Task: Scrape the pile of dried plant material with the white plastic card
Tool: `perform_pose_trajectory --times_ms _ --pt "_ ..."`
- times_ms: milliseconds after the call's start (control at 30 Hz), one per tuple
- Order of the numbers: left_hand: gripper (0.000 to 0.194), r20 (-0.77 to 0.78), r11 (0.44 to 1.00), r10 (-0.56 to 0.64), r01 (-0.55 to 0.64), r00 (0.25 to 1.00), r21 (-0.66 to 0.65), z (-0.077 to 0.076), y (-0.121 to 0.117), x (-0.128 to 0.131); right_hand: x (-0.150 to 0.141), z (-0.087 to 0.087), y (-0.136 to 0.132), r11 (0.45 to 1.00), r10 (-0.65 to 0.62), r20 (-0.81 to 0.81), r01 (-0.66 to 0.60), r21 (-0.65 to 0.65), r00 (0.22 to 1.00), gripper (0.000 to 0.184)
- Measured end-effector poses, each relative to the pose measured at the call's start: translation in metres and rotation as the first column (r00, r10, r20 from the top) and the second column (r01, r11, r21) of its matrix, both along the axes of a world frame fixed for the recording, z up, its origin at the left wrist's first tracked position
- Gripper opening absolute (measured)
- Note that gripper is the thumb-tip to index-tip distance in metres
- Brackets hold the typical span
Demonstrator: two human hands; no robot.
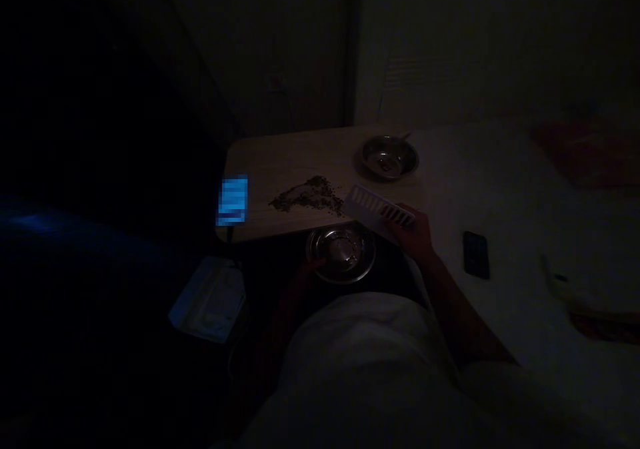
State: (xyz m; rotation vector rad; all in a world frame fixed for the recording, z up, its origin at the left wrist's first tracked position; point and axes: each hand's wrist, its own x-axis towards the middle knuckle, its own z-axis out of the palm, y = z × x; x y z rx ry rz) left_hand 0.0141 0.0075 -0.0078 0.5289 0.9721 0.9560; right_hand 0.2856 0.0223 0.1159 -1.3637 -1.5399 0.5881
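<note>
In dim light, my left hand (314,264) grips the left rim of a shiny round metal bowl (343,250), held just below the front edge of the small wooden table (260,162). A few small bits seem to lie in it. Closed around the right end of a pale, flat, slotted plastic piece (367,204) is my right hand (417,236). The piece's left end lies by a spread heap of small dark grains (310,194) on the tabletop. A second metal bowl (390,158) stands at the back right with a handle poking out and something unclear inside.
A lit, blurred-out screen (233,200) is at the table's left edge. A dark phone (475,254) lies on the white surface (505,202) to the right. A pale packet-like object (210,299) sits low on the left. A reddish item (580,152) is at far right.
</note>
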Motion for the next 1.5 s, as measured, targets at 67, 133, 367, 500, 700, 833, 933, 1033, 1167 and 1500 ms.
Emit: perform_pose_trajectory --times_ms 67,133,367,500,700,833,933,1033,1167,1500 --pt "0.055 0.014 1.0 -0.008 0.008 1.0 0.01 0.002 0.001 0.0 0.0 0.001 0.001 1.0 0.02 0.027 -0.02 0.0 0.999 0.019" --pt "0.058 0.017 1.0 -0.009 0.009 1.0 0.014 0.003 0.002 0.0 0.0 0.001 0.001 1.0 0.028 0.039 -0.027 -0.007 0.999 0.019" --pt "0.059 -0.01 1.0 0.0 0.001 1.0 0.025 0.0 0.003 0.0 0.002 0.003 -0.001 1.0 0.02 0.012 -0.02 -0.022 1.0 0.016" --pt "0.062 -0.022 0.999 0.003 -0.003 1.0 0.036 -0.003 0.003 0.0 0.003 0.003 -0.001 1.0 0.007 0.046 -0.007 -0.008 0.999 0.016" --pt "0.066 -0.013 0.999 -0.012 0.012 1.0 0.034 -0.004 0.004 0.001 0.002 0.002 -0.001 0.999 0.049 0.03 -0.049 0.002 0.998 0.017" --pt "0.063 -0.006 0.999 -0.008 0.008 1.0 0.043 -0.002 0.003 0.001 0.004 0.002 -0.001 1.0 0.02 0.034 -0.02 0.01 0.999 0.017" --pt "0.06 -0.005 0.999 -0.01 0.01 1.0 0.045 -0.001 0.002 0.001 0.006 0.0 -0.001 1.0 0.008 0.028 -0.008 0.002 1.0 0.018" --pt "0.06 -0.014 0.999 -0.01 0.01 1.0 0.041 0.0 0.002 0.001 0.007 0.0 0.0 1.0 0.021 0.028 -0.021 -0.003 0.999 0.017" --pt "0.061 -0.033 1.0 -0.006 0.007 0.999 0.029 0.0 0.001 0.0 0.008 -0.001 -0.001 0.999 0.032 0.036 -0.031 -0.017 0.999 0.015" --pt "0.055 -0.032 0.997 -0.007 0.009 0.999 0.074 0.009 0.0 0.002 0.006 0.0 0.0 1.0 0.007 0.049 -0.007 0.005 0.999 0.016"
